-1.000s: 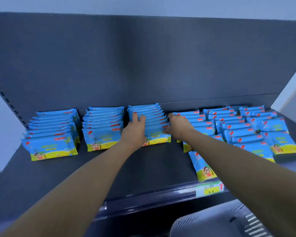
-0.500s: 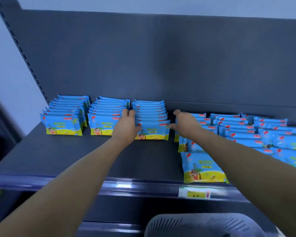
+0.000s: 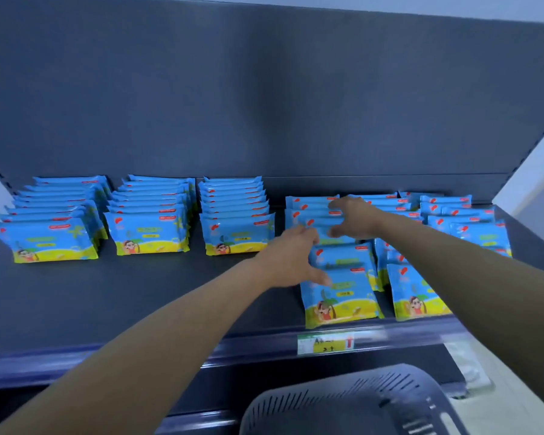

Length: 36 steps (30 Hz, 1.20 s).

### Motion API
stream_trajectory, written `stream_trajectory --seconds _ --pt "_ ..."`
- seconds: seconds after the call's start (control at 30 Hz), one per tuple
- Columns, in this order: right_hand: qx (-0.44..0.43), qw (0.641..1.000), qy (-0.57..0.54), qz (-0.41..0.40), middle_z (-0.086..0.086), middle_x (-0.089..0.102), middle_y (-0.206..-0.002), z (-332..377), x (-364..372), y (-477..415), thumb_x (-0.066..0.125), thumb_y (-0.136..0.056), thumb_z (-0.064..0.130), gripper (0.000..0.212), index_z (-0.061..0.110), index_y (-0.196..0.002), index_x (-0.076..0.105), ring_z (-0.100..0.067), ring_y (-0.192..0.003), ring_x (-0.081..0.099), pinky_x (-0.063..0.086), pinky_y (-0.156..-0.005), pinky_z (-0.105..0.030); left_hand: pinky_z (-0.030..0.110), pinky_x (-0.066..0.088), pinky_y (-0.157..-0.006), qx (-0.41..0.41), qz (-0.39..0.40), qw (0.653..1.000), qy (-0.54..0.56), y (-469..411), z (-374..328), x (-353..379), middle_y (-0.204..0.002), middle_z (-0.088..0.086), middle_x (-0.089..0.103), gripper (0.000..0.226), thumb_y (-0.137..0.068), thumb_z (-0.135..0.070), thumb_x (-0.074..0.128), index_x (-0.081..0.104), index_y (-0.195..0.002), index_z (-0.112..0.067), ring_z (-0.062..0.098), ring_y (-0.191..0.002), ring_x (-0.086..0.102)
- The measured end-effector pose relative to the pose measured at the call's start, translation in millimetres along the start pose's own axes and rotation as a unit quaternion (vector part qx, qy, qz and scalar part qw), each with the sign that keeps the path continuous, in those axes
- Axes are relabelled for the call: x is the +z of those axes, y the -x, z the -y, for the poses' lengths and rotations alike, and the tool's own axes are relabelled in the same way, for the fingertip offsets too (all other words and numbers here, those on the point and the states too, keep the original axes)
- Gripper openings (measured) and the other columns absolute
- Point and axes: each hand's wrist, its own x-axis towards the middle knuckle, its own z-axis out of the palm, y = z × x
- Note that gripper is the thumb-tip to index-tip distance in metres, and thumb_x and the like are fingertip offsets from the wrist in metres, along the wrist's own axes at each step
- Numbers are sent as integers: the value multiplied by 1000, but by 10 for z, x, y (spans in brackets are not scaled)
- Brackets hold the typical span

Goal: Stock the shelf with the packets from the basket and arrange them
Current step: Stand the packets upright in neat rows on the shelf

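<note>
Two bare hands frame a loose row (image 3: 333, 246) of blue-and-yellow packets directly behind the price label (image 3: 325, 343) on the shelf (image 3: 139, 293). The left hand (image 3: 291, 259), fingers spread and holding nothing, lies at the row's left flank. Its thumb is over the front packet (image 3: 343, 302), which slumps nearest the label. The right hand (image 3: 352, 215), also spread, half-curled and grasping nothing, hovers over the packets farthest behind the label; whether it touches them cannot be told. Three tidy rows (image 3: 151, 221) stand to the left of the label, scattered packets (image 3: 453, 221) lie to its right, and the basket (image 3: 343, 403) sits below it. The step appears to be squaring up this row. Done well, that likely means pressing flat palms on both flanks together and tipping the slumped packets upright. The whole row would then slide back until its front face lines up with the tidy rows, without knocking the neighbours.
</note>
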Motion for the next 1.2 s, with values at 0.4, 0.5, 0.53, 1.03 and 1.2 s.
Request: stream_trajectory --seconds 0.4,0.5,0.53,1.03,1.2 --pt "-84 995 -45 27 -5 25 -155 -309 -12 -500 65 -81 48 87 17 -149 22 -24 -141 27 24 -115 -41 30 41 -70 -68 -44 996 -22 -417 -177 205 -97 0 48 48 -64 -30 81 53 -100 -13 18 -89 50" --pt "-115 993 -11 38 -5 25 -155 -324 -72 -629 61 -79 57 89 16 -149 22 -24 -141 28 25 -115 -42 32 34 -82 -97 -79 987 -102 -518 -194 215 -110 1 38 58 -61 -38 81 53 -106 -16 18 -105 37" --pt "-123 991 -8 49 -5 25 -155 -320 -97 -648 60 -80 58 90 15 -149 22 -24 -141 28 25 -115 -39 31 31 -82 -102 -91 984 -116 -528 -204 225 -111 -1 33 59 -60 -39 81 49 -105 -18 18 -105 33" --pt "-77 977 73 185 4 63 -79 -88 -174 -1051 44 -67 85 65 23 -72 62 -16 -75 62 49 -79 -32 26 18 -103 -57 -90 981 -165 -670 -20 164 -122 -6 34 82 -60 -54 74 40 -127 -21 17 -115 29" --pt "-95 970 71 211 2 61 -68 -62 -199 -1108 42 -73 81 65 19 -64 60 -17 -66 58 44 -67 -31 30 18 -105 -38 -97 977 -188 -686 -1 149 -111 -8 31 74 -62 -54 70 39 -120 -21 15 -112 30"
